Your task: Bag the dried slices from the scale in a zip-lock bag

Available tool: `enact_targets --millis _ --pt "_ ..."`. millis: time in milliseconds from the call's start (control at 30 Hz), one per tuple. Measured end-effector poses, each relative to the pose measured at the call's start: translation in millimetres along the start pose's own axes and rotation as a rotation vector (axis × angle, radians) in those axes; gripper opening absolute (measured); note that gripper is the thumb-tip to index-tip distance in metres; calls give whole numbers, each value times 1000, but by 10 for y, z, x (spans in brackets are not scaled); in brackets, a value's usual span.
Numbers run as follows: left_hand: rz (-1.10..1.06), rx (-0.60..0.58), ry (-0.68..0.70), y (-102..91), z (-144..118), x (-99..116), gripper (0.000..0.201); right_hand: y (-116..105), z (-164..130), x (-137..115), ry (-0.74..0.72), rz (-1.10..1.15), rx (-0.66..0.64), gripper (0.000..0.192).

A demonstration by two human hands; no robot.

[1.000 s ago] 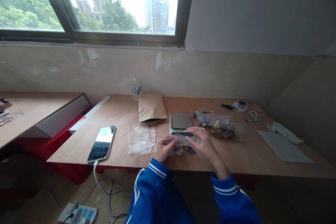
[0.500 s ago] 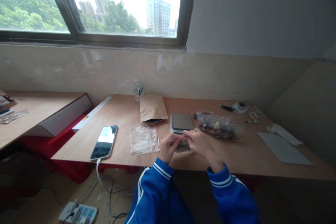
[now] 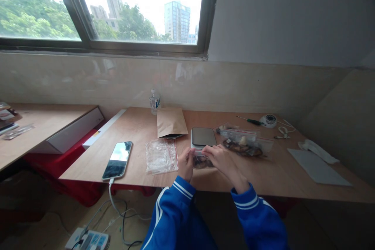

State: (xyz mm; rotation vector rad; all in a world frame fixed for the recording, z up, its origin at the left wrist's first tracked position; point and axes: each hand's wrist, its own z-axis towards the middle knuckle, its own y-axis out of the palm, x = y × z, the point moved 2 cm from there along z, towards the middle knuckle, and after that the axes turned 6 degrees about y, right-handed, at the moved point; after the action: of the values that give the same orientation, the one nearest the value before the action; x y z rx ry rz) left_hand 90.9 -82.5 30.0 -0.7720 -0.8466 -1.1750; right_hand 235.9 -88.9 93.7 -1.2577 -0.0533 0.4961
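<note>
Between my hands, near the table's front edge, is a clear zip bag (image 3: pixel 202 161) with dark dried pieces inside. My left hand (image 3: pixel 185 162) pinches the bag's top left corner. With fingers closed, my right hand (image 3: pixel 218 158) grips the top edge further right and covers part of the bag. Just behind the bag stands a small scale (image 3: pixel 203 136) with a grey plate. To its right lie more filled zip bags (image 3: pixel 243 146) with dark and pale dried pieces. Flat zip bags (image 3: pixel 161 157) lie left of my left hand.
A brown paper pouch (image 3: pixel 171 122) and a plastic bottle (image 3: pixel 154 102) are at the back. On the left lies a plugged-in phone (image 3: pixel 117 160). A screwdriver (image 3: pixel 253 121), a white dome camera (image 3: pixel 268 120) and a white sheet (image 3: pixel 318 166) are on the right.
My left hand has turned more upright at the bag's corner, and my right hand has shifted slightly. More of the bag's top edge and contents now show between them.
</note>
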Motion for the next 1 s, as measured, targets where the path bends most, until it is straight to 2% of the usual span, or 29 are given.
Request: enact_targets --millis 167,267,333,433,500,567,600,633,733,800,900,1000 --pt "-185 -19 -140 25 -21 26 45 -16 -37 72 56 91 -37 21" --pt "-234 -132 -170 47 -19 33 48 -62 -76 141 48 151 -80 21" --pt "-204 -198 -154 15 11 21 52 -148 -101 272 45 211 -112 24" --pt "-51 -173 -116 -145 128 -23 51 -329 -115 653 97 310 -209 26" --pt "108 -114 -73 -305 254 -70 38 -434 -107 984 158 301 -262 24" --pt "281 -33 -7 -473 408 -137 24 -482 -99 1294 264 174 -231 23" --pt "389 12 25 -552 490 -181 20 -478 -104 1408 306 78 -172 22" --pt "502 53 33 -624 572 -237 20 -452 -122 1483 340 -26 -86 22" --pt "775 50 -3 -771 804 -447 40 -229 -280 1489 367 -253 219 33" --pt "872 17 -41 -831 937 -589 50 17 -460 1418 364 -272 323 38" --pt "935 -68 -40 -881 1105 -733 51 370 -718 1415 383 -255 295 42" --pt "922 -130 15 -909 1234 -763 39 507 -784 1468 408 -203 245 42"
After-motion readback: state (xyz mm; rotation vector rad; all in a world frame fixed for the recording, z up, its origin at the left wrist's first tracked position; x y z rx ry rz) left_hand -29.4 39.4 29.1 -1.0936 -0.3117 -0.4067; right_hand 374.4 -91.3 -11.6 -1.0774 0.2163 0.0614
